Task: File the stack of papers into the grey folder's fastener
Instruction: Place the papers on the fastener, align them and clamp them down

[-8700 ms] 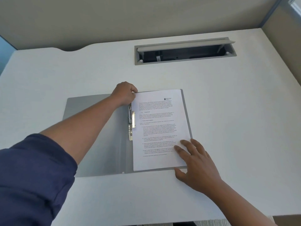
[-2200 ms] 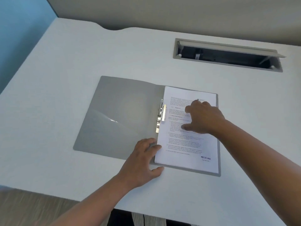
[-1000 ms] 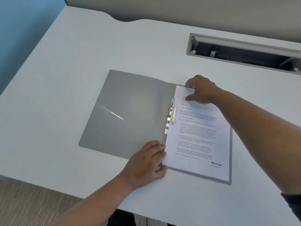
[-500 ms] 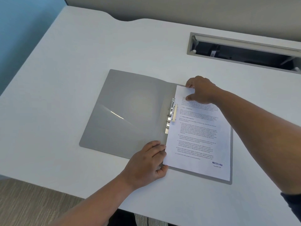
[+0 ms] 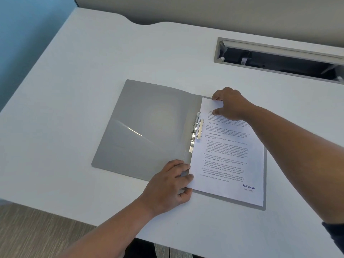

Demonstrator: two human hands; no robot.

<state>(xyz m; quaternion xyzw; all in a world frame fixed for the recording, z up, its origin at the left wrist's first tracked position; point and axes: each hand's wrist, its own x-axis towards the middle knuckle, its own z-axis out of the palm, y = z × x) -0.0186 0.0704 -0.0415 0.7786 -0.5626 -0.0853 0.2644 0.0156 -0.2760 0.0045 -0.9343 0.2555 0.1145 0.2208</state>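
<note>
The grey folder (image 5: 149,127) lies open and flat on the white desk. A stack of printed papers (image 5: 229,157) rests on its right half, with a metal fastener (image 5: 197,131) along the stack's left edge by the spine. My right hand (image 5: 229,105) pinches the stack's top left corner, thumb on the page and fingers over the top edge. My left hand (image 5: 171,185) presses at the bottom left corner, fingers on the spine and thumb at the folder's near edge.
An open grey cable tray (image 5: 279,56) is sunk into the white desk (image 5: 74,90) at the back right. The desk's near edge runs just below the folder, with wood-look floor (image 5: 37,229) beneath. A blue partition (image 5: 22,43) stands at the left.
Over the last second both hands have kept their places; the right hand's grip on the top left corner has shifted slightly. Earlier the right hand lay mid-page and moved up to that corner.
</note>
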